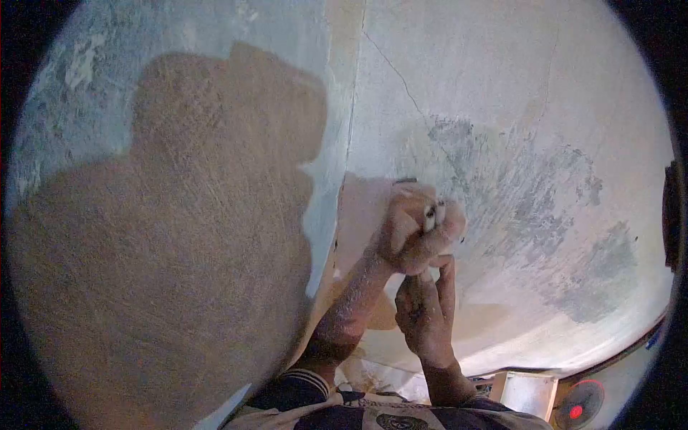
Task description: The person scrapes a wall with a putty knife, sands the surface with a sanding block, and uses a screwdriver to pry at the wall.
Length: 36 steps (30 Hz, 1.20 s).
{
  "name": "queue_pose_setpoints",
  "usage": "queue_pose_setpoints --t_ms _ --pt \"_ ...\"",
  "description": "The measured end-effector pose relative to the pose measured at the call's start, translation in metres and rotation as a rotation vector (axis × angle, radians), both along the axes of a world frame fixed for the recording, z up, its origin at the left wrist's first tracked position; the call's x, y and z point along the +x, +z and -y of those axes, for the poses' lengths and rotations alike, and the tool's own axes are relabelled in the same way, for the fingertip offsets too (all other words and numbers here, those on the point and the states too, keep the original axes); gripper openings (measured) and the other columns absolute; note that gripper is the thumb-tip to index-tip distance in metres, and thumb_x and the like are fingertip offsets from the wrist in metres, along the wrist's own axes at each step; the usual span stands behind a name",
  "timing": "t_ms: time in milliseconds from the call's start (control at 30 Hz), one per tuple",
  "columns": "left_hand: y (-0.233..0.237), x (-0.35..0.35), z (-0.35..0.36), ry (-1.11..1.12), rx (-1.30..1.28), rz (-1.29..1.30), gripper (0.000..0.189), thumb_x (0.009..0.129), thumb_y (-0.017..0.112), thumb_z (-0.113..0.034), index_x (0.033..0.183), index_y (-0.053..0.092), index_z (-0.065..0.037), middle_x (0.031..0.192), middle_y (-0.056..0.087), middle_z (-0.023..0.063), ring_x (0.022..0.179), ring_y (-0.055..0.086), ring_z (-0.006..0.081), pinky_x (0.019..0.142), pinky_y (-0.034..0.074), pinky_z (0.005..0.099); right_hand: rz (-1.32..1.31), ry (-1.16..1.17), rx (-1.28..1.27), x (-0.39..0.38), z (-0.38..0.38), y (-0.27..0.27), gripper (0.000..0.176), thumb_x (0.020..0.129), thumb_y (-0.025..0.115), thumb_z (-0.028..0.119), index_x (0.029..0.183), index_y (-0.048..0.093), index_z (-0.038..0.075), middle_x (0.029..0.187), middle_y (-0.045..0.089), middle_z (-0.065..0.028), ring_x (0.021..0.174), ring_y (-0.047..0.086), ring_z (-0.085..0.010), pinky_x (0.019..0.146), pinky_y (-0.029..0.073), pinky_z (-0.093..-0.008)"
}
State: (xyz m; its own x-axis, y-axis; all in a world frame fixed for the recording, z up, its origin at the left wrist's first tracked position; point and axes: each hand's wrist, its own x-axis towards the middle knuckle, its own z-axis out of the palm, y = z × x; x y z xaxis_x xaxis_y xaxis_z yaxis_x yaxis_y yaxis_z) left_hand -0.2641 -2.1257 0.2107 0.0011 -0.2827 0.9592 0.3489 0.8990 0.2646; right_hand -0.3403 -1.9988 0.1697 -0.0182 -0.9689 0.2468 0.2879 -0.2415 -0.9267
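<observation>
My left hand (421, 228) is raised before the wall, coated in pale dust, its fingers curled closed. A small dark edge shows at the top of this hand, but what it holds is hidden. Just below, my right hand (424, 312) has its fingers bent up against the underside of the left hand, and I cannot make out anything in them. Behind both hands the pale plastered wall (494, 86) carries rough grey patches (530, 193) and a thin crack running down from the top.
A bluish wall (93, 107) meets the pale one at a vertical corner line, and my broad shadow (215, 215) covers much of it. At the lower right are a wood-edged white panel (527, 390) and a dark round object with a red centre (577, 411).
</observation>
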Motion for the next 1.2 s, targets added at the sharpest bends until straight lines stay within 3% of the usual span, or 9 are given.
queue_pose_setpoints --t_ms 200,267,400,533,667,833,933,1067,1200 --pt "0.023 0.014 -0.007 0.131 0.067 0.144 0.031 0.089 0.065 -0.032 0.070 0.060 -0.008 0.056 0.047 0.0068 0.050 0.048 0.0268 0.055 0.038 0.0377 0.027 -0.050 -0.092 0.012 0.021 0.000 0.020 0.107 0.045 0.018 0.125 0.039 0.012 0.065 0.035 0.0053 0.049 0.031 -0.0043 0.038 0.024 -0.0205" --pt "0.004 0.006 -0.002 0.043 0.041 0.078 0.031 0.090 0.065 -0.032 0.071 0.060 -0.007 0.056 0.048 0.0062 0.053 0.050 0.0260 0.057 0.040 0.0385 0.054 -0.011 0.022 0.003 0.003 0.000 0.019 0.107 0.045 0.019 0.124 0.039 0.013 0.066 0.036 0.0047 0.049 0.031 -0.0046 0.038 0.025 -0.0208" --pt "-0.003 0.005 0.002 0.090 0.196 0.089 0.042 0.089 0.065 -0.048 0.076 0.065 -0.008 0.078 0.067 0.0027 0.064 0.054 0.0162 0.061 0.043 0.0365 -0.078 -0.049 -0.011 0.000 0.014 -0.005 0.015 0.108 0.045 0.022 0.121 0.039 0.016 0.068 0.038 0.0039 0.050 0.031 -0.0048 0.039 0.025 -0.0211" --pt "-0.003 0.017 -0.009 -0.076 0.265 0.019 0.032 0.093 0.066 -0.035 0.083 0.064 -0.004 0.079 0.064 0.0043 0.067 0.057 0.0167 0.064 0.047 0.0342 -0.006 0.026 -0.066 0.006 0.014 0.013 0.017 0.108 0.047 0.029 0.119 0.040 0.018 0.068 0.039 0.0039 0.050 0.030 -0.0046 0.040 0.023 -0.0205" --pt "-0.043 -0.011 -0.019 -0.203 0.335 -0.080 0.024 0.094 0.070 -0.025 0.085 0.061 -0.004 0.079 0.063 0.0043 0.069 0.058 0.0158 0.066 0.050 0.0323 -0.008 0.071 0.065 -0.021 -0.009 -0.020 0.017 0.108 0.047 0.028 0.120 0.040 0.018 0.066 0.037 0.0044 0.050 0.030 -0.0046 0.040 0.021 -0.0210" --pt "-0.110 -0.031 -0.035 -0.389 0.449 -0.130 0.042 0.098 0.061 -0.044 0.098 0.063 -0.002 0.081 0.065 0.0071 0.071 0.064 0.0179 0.066 0.054 0.0342 -0.199 0.039 0.109 -0.075 -0.035 -0.037 0.022 0.107 0.046 0.022 0.127 0.043 0.015 0.063 0.036 0.0044 0.050 0.030 -0.0054 0.041 0.021 -0.0231" --pt "-0.116 -0.035 -0.075 -0.426 0.421 -0.112 0.042 0.099 0.064 -0.042 0.108 0.058 -0.002 0.079 0.066 0.0099 0.071 0.063 0.0209 0.075 0.055 0.0384 -0.167 0.005 0.176 -0.105 -0.059 -0.037 0.033 0.103 0.050 0.022 0.133 0.044 0.011 0.068 0.050 -0.0016 0.049 0.037 -0.0063 0.043 0.028 -0.0222" --pt "-0.132 -0.028 -0.110 -0.380 0.483 -0.017 0.050 0.099 0.061 -0.050 0.109 0.061 -0.001 0.082 0.069 0.0132 0.070 0.066 0.0212 0.074 0.055 0.0365 -0.093 -0.132 0.098 -0.138 -0.082 -0.064 0.044 0.096 0.060 0.019 0.136 0.045 0.010 0.082 0.064 -0.0089 0.055 0.051 -0.0075 0.046 0.037 -0.0211" --pt "-0.166 -0.021 -0.108 -0.356 0.603 0.035 0.046 0.100 0.060 -0.046 0.103 0.064 0.000 0.079 0.068 0.0113 0.067 0.064 0.0188 0.068 0.052 0.0321 -0.228 -0.358 0.101 -0.153 -0.098 -0.064 0.046 0.090 0.071 0.004 0.131 0.050 0.008 0.097 0.068 -0.0067 0.076 0.063 -0.0102 0.061 0.051 -0.0234"
